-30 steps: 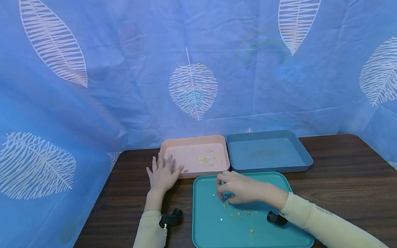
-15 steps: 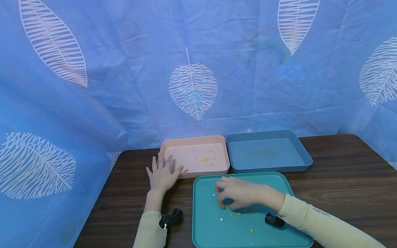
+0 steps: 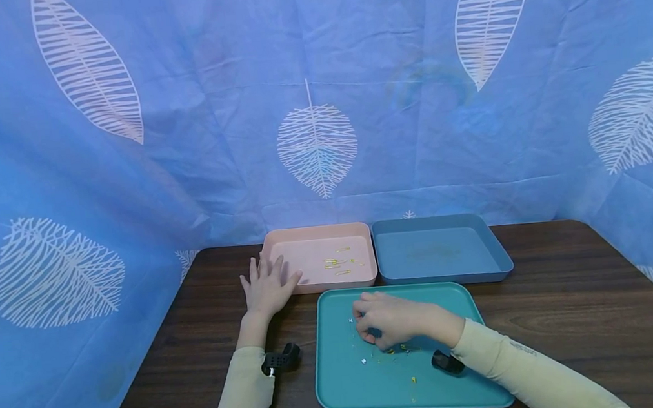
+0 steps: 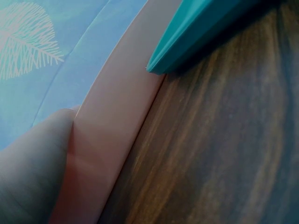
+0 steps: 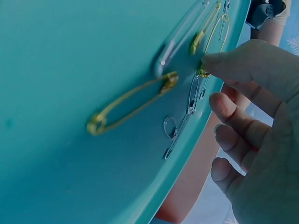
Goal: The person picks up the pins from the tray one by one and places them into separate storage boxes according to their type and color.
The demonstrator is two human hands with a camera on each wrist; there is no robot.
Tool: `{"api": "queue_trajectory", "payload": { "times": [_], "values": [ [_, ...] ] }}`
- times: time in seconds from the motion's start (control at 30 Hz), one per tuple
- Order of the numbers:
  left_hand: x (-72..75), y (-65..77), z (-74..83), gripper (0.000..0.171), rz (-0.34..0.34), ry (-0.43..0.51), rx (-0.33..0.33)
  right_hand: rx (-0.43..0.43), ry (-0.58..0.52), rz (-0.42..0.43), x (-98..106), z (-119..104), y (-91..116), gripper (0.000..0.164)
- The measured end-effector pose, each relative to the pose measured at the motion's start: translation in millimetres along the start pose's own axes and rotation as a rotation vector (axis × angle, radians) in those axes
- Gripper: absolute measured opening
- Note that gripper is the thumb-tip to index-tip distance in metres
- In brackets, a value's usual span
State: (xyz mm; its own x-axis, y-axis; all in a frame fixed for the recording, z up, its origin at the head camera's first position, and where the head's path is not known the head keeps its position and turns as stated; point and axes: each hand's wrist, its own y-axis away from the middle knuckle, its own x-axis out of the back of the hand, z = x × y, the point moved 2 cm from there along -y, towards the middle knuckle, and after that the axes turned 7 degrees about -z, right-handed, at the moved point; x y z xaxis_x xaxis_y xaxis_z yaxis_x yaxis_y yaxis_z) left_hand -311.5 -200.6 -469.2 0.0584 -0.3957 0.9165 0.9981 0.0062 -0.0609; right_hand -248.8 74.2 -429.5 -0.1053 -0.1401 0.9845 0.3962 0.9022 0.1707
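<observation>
My right hand (image 3: 389,320) is low over the teal tray (image 3: 343,397), fingers bent downward. In the right wrist view, its thumb (image 5: 217,58) and a mostly hidden finger pinch the head of a gold safety pin (image 5: 225,35). Around it on the tray lie silver safety pins (image 5: 189,100) and other gold ones, the nearest a large gold safety pin (image 5: 133,102). My left hand (image 3: 267,291), fingers spread, rests at the left front corner of the pink tray (image 3: 310,287). Its thumb (image 4: 37,154) lies against that tray's wall in the left wrist view.
Several gold safety pins (image 3: 334,263) lie in the pink tray. A blue tray (image 3: 436,253) stands beside it, behind the teal one. All three are on a dark wooden table (image 3: 574,299), with a blue leaf-patterned cloth (image 3: 390,127) hanging behind.
My right hand has come down slightly toward the front of the teal tray, and its fingertips have closed on a gold safety pin. The left hand stays in place.
</observation>
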Motion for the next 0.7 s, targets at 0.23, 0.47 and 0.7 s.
{"api": "queue_trajectory", "payload": {
  "times": [0.23, 0.47, 0.7],
  "values": [
    [2.3, 2.5, 1.0, 0.077, 0.007, 0.01, -0.006, 0.031, 0.016, 0.056, 4, 3, -4, 0.029],
    [3.0, 3.4, 1.8, 0.077, 0.006, 0.006, -0.003, 0.038, 0.045, 0.135, 19, 11, -10, 0.022],
    [2.0, 2.0, 1.3, 0.077, 0.003, 0.01, -0.004, -0.005, 0.017, 0.142, 32, 19, -20, 0.021]
  ]
}}
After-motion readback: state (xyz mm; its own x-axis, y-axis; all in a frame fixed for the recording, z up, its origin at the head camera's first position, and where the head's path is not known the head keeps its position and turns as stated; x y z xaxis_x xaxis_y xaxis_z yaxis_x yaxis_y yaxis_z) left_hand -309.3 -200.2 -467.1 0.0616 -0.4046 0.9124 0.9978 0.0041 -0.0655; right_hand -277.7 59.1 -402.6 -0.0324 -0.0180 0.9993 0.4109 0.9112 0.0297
